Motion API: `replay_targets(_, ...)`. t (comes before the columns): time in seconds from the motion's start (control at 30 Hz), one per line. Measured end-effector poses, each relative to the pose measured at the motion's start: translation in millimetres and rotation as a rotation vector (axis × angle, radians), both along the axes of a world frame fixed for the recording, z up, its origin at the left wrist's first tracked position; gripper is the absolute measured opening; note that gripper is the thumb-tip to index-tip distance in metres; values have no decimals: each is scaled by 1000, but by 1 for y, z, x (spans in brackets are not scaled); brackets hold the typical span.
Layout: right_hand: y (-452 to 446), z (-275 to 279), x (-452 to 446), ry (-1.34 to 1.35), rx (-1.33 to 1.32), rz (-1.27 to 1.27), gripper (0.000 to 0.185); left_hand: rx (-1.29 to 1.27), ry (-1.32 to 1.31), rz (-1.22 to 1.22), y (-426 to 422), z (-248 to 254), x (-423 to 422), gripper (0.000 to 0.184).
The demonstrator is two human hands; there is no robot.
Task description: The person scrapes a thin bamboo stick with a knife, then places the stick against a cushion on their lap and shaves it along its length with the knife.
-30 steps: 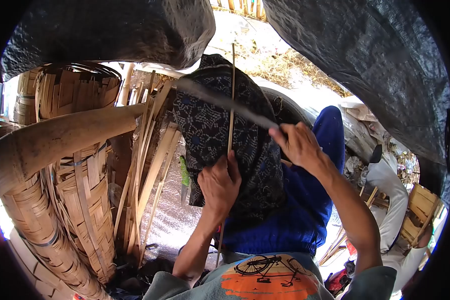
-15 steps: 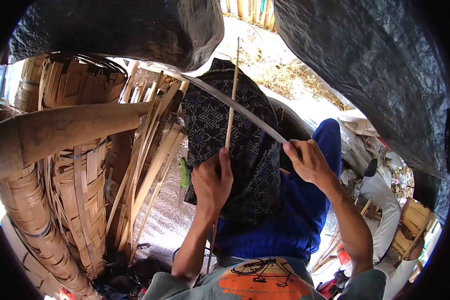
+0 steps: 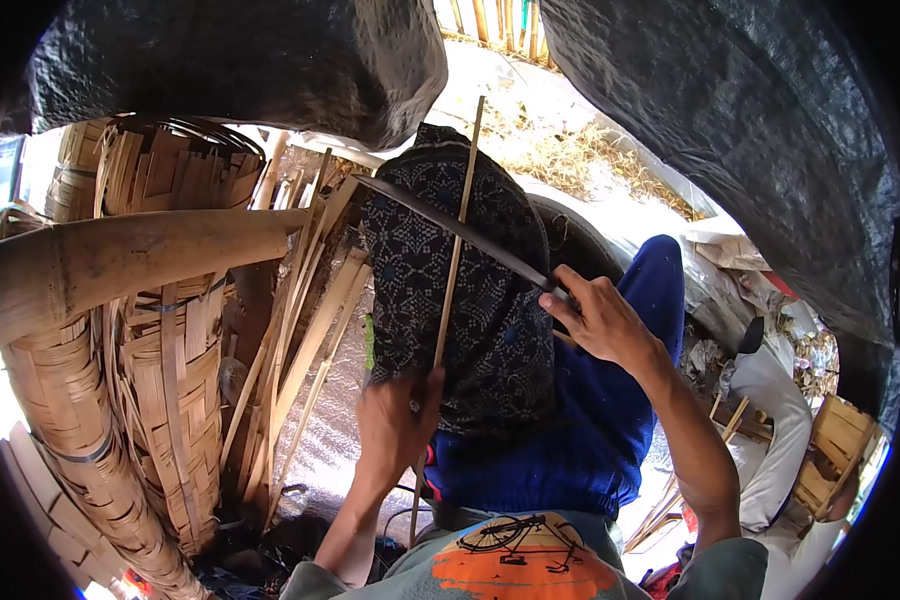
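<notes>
From where I watch, dark plastic sheeting [image 3: 750, 150] fills most of the upper view. Below it on the left, a thick bamboo pole [image 3: 140, 260] reaches in past woven bamboo basketry [image 3: 185, 400], with loose split-bamboo slats [image 3: 315, 350] leaning close beside it. Another person in pale clothing [image 3: 775, 430] is at the far right, apart from my two hands.

In the middle I see a dark patterned cloth [image 3: 400, 240] draped over the lap and blue trousers [image 3: 660, 290]. My right hand [image 3: 610, 320] is closed on the handle end of a long-bladed knife [image 3: 510, 261], its blade angled up and left over the cloth. My left hand [image 3: 390, 420] is closed round a thin bamboo strip [image 3: 450, 290], which runs from beyond the cloth, through that grip and down beside the torso.

Blade and strip cross above the cloth; I can't tell whether they touch. As I judge it, the strip is already split off and narrow, and looks whole where it shows. I can't make out how smooth its edges are, so how much shaping remains is unclear. Smallest of all, a bit of green [image 3: 369, 340] shows beside the cloth.
</notes>
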State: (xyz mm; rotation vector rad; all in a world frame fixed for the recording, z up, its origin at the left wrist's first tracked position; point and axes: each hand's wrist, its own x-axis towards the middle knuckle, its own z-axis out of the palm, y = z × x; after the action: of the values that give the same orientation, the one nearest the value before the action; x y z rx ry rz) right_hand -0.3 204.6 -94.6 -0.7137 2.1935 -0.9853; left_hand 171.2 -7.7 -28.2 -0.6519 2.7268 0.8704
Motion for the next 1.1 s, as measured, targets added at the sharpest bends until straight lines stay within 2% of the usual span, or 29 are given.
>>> replay_targets(0.07, 3, -5, 2, 123, -85, -1, 42, 55, -39, 55, 10, 8, 9, 31)
replay_targets(0.2, 10, -4, 4, 144, -124, -16, 43, 126, -57, 182, 15, 1, 13, 34)
replay_targets(0.23, 13, 0, 4, 76, -58, 27, 43, 152, -30, 223, 14, -1, 8, 34)
replay_targets(0.27, 15, 3, 5, 6, 11, 71, 44, 157, -30, 228, 12, -5, 0, 34)
replay_targets(0.33, 19, 1, 12, 38, 10, 70, 45, 158, 133, 220, 7, -14, -23, 37)
replay_targets(0.6, 16, -3, 9, 79, 37, 41, 47, 10, 57, 148, -3, -33, -62, 44)
replay_targets(0.67, 17, -12, 11, 325, -22, 102, 46, 1, 37, 186, -1, -35, -63, 45)
replay_targets(0.7, 17, -10, 10, 322, -18, 101, 46, 5, 34, 184, 0, -37, -62, 45)
replay_targets(0.77, 16, -2, 4, 53, 53, 96, 44, 7, 63, 203, 0, -40, -60, 42)
replay_targets(0.8, 15, -3, 1, 52, 49, 103, 44, 4, 62, 209, 0, -42, -57, 42)
replay_targets(0.87, 16, -4, -8, 245, 185, 175, 44, 33, 202, 158, 1, -47, -49, 38)
replay_targets(0.9, 14, -13, -12, 245, 186, 174, 44, 34, 201, 157, 3, -45, -48, 38)
replay_targets(0.97, 7, -35, -25, 672, 43, -6, 44, 102, 196, 215, 6, -43, -49, 35)
replay_targets(1.0, 3, -32, -30, 535, 136, 28, 43, 103, 204, 209, 6, -44, -49, 35)
replay_targets(1.03, 2, -21, -33, 542, 134, 24, 43, 103, 210, 214, 6, -44, -50, 35)
replay_targets(1.1, 1, -2, -32, 6, 229, 226, 43, 101, 220, 227, 4, -42, -51, 36)
